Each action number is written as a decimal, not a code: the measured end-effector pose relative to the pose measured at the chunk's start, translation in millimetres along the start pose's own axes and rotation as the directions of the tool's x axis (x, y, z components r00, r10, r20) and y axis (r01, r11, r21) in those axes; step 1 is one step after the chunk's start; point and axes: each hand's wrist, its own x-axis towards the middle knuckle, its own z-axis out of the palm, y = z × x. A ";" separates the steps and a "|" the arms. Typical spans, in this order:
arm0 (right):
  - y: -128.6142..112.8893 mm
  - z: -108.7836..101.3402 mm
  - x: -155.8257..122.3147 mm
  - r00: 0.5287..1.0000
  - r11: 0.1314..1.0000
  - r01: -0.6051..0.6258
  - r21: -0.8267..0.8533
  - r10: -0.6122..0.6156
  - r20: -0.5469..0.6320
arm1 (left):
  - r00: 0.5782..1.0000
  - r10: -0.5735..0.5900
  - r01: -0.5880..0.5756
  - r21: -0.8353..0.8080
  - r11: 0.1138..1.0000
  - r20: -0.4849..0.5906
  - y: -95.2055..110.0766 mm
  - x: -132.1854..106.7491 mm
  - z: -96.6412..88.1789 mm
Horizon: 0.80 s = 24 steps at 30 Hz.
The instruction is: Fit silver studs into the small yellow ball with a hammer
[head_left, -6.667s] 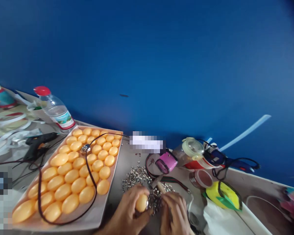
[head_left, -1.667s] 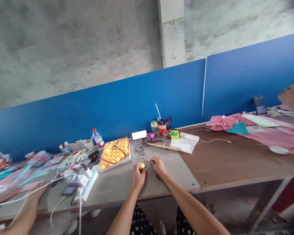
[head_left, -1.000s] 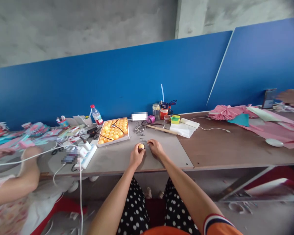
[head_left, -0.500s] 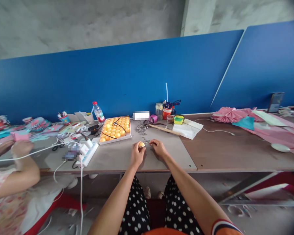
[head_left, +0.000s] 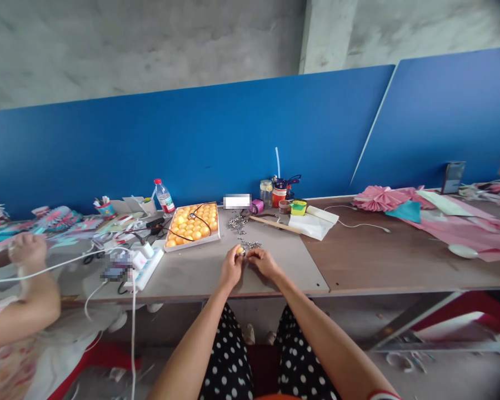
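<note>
Between the fingers of my left hand (head_left: 231, 269) is a small yellow-orange ball (head_left: 240, 250), with silvery bits showing on its side. My right hand (head_left: 264, 263) is closed in a pinch close beside the ball; whatever its fingertips hold is too small to make out. Just beyond my hands lies a scatter of small silvery metal pieces (head_left: 252, 244). A larger heap of the same metal pieces (head_left: 236, 223) spreads farther back. To the left, a shallow white box (head_left: 194, 243) holds many orange balls (head_left: 196, 229), with a dark cable lying across them.
A wooden stick (head_left: 275, 225) and white sheet (head_left: 316, 225) lie right of the heap. Behind stand a jar (head_left: 266, 194), red cup (head_left: 279, 196) and bottle (head_left: 163, 196). A power strip (head_left: 150, 268) with white cables is at left, near another person's arm (head_left: 37, 294).
My right hand has moved left, up to the ball in my left hand. The ball is now turned, with more silvery bits showing. The whole view has shifted slightly.
</note>
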 end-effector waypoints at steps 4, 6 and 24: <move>-1.4 -1.7 0.1 1.000 1.000 -0.015 0.009 0.016 -0.021 | 0.999 0.037 -0.037 -0.031 0.999 0.016 -0.3 0.3 -1.1; -0.2 -2.5 0.8 0.999 1.000 -0.018 0.014 0.019 -0.027 | 1.000 0.025 -0.024 -0.027 0.999 0.016 0.4 0.0 -1.4; 4.1 -3.3 2.4 0.998 0.996 -0.019 0.093 0.024 -0.061 | 0.999 0.006 -0.006 0.011 1.000 0.052 4.1 -0.2 -6.6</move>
